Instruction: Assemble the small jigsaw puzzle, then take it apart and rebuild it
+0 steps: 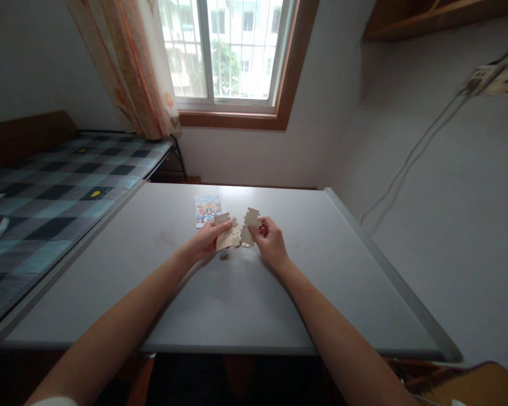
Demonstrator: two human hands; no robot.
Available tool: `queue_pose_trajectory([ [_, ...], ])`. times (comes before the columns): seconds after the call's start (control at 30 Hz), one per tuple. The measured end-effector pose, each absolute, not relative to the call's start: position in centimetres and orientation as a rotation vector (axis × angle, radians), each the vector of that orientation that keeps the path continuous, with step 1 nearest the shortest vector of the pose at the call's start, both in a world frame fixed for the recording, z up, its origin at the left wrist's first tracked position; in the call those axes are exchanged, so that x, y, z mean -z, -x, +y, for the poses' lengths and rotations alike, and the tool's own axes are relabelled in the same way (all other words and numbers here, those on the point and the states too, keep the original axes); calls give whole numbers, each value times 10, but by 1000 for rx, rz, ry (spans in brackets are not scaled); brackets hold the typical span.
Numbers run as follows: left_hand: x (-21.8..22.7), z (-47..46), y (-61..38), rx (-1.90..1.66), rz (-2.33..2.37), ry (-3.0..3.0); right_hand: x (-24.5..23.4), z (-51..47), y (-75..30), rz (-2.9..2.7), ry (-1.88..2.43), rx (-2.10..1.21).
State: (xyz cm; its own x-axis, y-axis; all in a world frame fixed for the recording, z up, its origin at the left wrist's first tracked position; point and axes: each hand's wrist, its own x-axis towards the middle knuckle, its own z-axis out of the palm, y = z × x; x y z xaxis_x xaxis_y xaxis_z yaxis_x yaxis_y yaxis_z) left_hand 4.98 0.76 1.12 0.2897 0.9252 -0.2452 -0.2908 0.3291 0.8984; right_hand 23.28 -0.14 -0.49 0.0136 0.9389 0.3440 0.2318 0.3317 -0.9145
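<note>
My left hand (206, 239) is closed on a joined section of jigsaw puzzle (225, 239), its plain tan back toward me and its right edge jagged with tabs. Pinched in my right hand (271, 241) is a narrower joined puzzle strip (249, 224), tilted, also tan side up. A small gap separates the two sections. Below them on the table lie a loose puzzle piece (245, 245) and a small bluish piece (224, 255). Behind my left hand rests a colourful printed picture card (206, 208), partly covered by the left section.
The white table (237, 310) has raised edges left and right. A bed with a checked cover (122, 155) stands at the left. Beyond the table are a window (237, 56) and a curtain (131, 62). A cable (406, 163) hangs down the right wall from a socket.
</note>
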Motion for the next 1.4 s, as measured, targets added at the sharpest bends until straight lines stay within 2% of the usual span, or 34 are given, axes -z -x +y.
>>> queue_pose_trajectory([
  [0.23,-2,23,-27,-1183,1412,-1531,-3,4,-237,-1245,1087,-1046],
  [0.37,-6,31,-11,-1176,1603,-1765,-3,6,-238,-1161,1123,-1033],
  [0.63,-11,32,6,-889,1967,-2017,2,11,-239,-1108,1135,-1050],
  [0.9,-14,37,16,-1058,1974,-1879,1,9,-240,-1142,1120,-1070],
  [1.0,-15,36,11,-1223,2014,-1946,4,9,-240,-1217,1136,-1028],
  [1.1,-18,30,-4,-1359,1835,-1881,4,4,-238,-1444,1137,-853],
  [1.27,-20,13,-34,-813,1035,-1248,-6,-10,-234,-1820,1156,-267],
  [1.4,-17,3,-44,-819,814,-1051,-9,-16,-232,-1981,1160,-69],
])
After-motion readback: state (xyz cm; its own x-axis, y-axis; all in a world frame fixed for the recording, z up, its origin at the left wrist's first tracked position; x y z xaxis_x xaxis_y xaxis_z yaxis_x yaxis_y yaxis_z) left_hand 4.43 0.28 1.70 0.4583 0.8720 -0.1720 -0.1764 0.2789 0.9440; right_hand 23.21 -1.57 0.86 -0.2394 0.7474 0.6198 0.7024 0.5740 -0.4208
